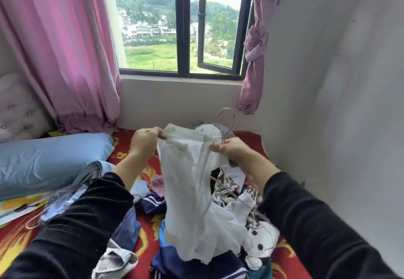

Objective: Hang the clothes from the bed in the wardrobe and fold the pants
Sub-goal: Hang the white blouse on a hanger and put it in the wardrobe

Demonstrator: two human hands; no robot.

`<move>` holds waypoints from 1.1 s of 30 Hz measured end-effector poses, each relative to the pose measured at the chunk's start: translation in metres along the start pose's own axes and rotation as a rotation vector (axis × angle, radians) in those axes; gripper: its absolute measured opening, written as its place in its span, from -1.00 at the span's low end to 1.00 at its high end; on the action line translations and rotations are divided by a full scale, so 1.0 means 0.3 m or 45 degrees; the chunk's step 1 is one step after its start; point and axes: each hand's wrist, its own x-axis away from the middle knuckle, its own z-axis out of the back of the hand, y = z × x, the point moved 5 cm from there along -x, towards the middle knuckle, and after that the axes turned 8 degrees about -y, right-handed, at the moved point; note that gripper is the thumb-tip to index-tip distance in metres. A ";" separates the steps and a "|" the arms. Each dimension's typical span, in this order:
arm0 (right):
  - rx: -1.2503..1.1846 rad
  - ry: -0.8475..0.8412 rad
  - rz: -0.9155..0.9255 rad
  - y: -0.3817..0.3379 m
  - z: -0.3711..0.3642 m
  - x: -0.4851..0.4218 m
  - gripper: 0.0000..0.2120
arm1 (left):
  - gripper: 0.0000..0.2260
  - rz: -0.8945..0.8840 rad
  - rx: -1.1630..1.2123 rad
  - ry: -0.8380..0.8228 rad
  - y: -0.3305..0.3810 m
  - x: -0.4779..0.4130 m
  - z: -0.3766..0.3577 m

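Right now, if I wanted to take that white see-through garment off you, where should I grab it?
Take the white garment by its thicker top band, between the left hand and right hand, reaching from above on the window side. That band is stretched taut there; the rest hangs limp and sheer and would likely bunch.

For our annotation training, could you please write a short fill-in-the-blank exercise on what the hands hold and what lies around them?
1. The left hand and the right hand hold up a sheer garment whose colour is ____.
2. The right hand also grips a metal ____ whose hook rises above its fingers.
3. The blue pillow on the bed lies on the person's ____ side.
4. The curtain beside the window is ____.
Missing words: white; hanger; left; pink.
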 end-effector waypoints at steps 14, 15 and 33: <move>-0.099 0.193 0.323 -0.210 0.144 0.077 -0.70 | -0.79 0.490 -0.181 -1.296 -0.166 0.208 -0.259; -0.127 0.198 0.325 -0.208 0.156 0.083 -0.70 | -0.78 0.461 -0.250 -1.209 -0.184 0.194 -0.260; -0.037 0.374 0.341 -0.130 0.387 0.172 -0.75 | -0.95 -0.317 -0.347 -1.334 -0.173 0.366 -0.629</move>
